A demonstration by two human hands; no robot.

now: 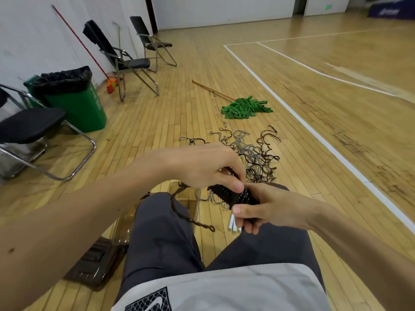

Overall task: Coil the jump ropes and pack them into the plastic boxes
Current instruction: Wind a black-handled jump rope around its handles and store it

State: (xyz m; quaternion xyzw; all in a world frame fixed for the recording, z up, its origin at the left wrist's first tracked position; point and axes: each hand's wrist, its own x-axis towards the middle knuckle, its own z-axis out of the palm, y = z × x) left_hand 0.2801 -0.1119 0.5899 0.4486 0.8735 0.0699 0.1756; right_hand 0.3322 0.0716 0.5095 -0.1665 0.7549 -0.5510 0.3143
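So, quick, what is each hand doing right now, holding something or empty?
Left hand: pinching the wound coil of the dark jump rope.
Right hand: gripping the same jump rope, fingers curled round it.

Three folding chairs are counted: a near chair (31,124), a middle chair (134,63), a far chair (157,44). One green bin (78,104), one mop (244,107) and one broom (78,39) are seen. Two hands, left hand (206,167) and right hand (269,207), are closed round one coiled jump rope (224,194); the floor tangle (253,153) cannot be counted
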